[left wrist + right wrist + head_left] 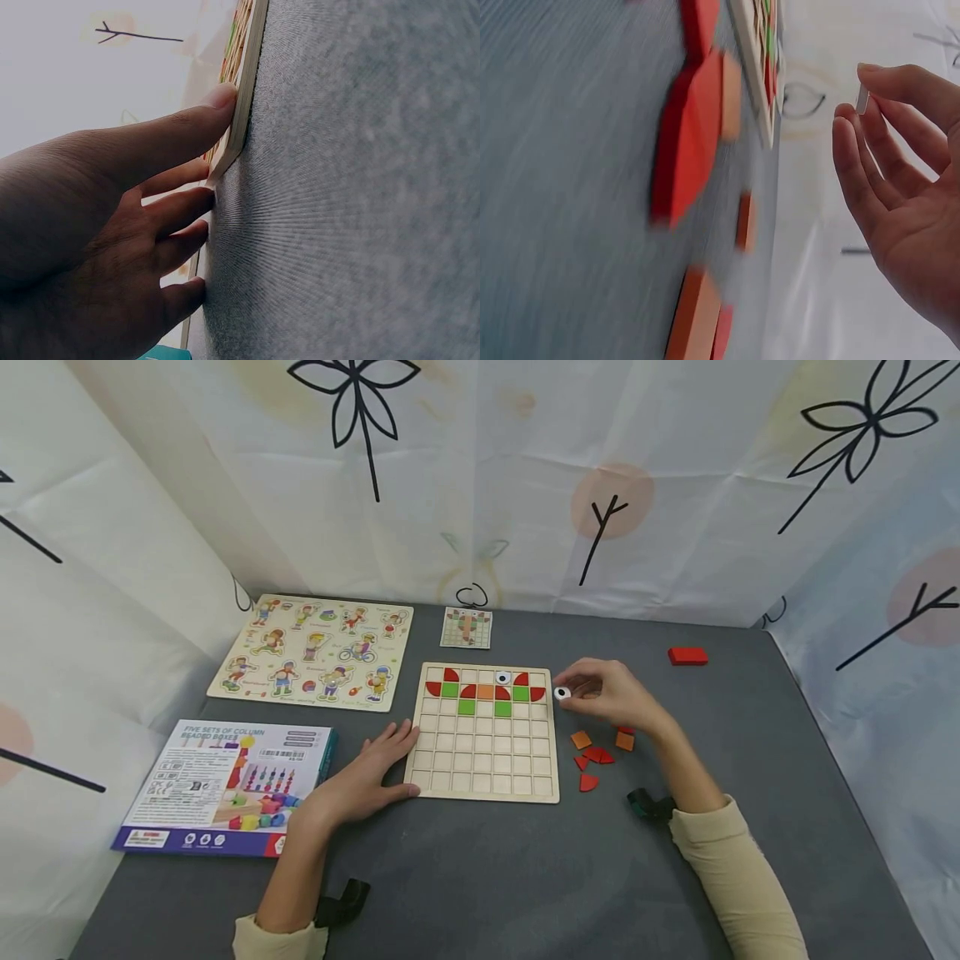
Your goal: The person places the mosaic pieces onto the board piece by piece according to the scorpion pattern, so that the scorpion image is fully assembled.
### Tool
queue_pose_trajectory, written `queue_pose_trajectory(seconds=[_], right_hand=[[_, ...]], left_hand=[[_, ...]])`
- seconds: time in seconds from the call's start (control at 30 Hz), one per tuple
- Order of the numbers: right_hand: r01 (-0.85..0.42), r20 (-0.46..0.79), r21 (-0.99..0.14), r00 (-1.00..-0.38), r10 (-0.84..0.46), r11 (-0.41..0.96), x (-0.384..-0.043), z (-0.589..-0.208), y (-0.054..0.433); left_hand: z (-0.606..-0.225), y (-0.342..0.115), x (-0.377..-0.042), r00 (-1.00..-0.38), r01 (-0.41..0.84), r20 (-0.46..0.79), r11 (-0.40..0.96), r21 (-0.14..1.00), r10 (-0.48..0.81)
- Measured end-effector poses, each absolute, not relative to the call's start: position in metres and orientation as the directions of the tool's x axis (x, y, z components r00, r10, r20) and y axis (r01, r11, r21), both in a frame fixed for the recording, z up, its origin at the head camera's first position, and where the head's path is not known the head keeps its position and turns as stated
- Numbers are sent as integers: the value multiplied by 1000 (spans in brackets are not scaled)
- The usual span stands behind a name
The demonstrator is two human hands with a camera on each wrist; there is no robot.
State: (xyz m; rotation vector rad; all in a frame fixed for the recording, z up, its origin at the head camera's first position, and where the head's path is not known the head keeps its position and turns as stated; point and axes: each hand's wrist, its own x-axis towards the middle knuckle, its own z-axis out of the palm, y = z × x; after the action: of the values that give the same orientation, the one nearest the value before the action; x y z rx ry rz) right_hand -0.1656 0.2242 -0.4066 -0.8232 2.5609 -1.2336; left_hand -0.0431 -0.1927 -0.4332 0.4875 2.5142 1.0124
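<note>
A wooden grid board (486, 760) lies in the middle of the table, its upper rows filled with red, green and orange pieces and one eye tile (503, 677). My left hand (363, 781) rests at the board's left edge with fingers spread; in the left wrist view the thumb (221, 96) touches the board's rim. My right hand (611, 693) pinches a second white eye tile (562, 693) between thumb and fingertips, just off the board's upper right edge. The right wrist view shows that tile (862, 99) edge-on, raised above the table.
Loose orange squares (581, 740) and red pieces (588, 782) lie right of the board. A pattern card (467, 627) is behind it, a red block (687, 656) at the back right. A picture puzzle board (311, 652) and a purple-edged box (195, 785) occupy the left.
</note>
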Motion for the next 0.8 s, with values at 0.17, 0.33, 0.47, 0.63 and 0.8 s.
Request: queue_pose_trajectory(seconds=[0.17,0.33,0.47,0.63,0.8], right_hand=[[-426,82,-785,-792,-605,450,-169,-403,197],[-451,80,-780,-759,-647,433,-176,-403,172],[-482,78,-761,-731,-678,433,-183,-404,154],[-503,42,-738,-699,-714,449,-195,-407,132],[-538,0,-682,-677,-736,495,-209,-406,110]], left_hand=[[-444,-196,-44,-871,185,-194,666,723,452],[-465,-201,-50,-876,178,-210,696,696,434],[-473,-203,-54,-876,170,-224,707,686,428],[-469,-202,-53,-874,172,-226,708,685,431],[-465,-202,-51,-872,203,-180,670,714,455]])
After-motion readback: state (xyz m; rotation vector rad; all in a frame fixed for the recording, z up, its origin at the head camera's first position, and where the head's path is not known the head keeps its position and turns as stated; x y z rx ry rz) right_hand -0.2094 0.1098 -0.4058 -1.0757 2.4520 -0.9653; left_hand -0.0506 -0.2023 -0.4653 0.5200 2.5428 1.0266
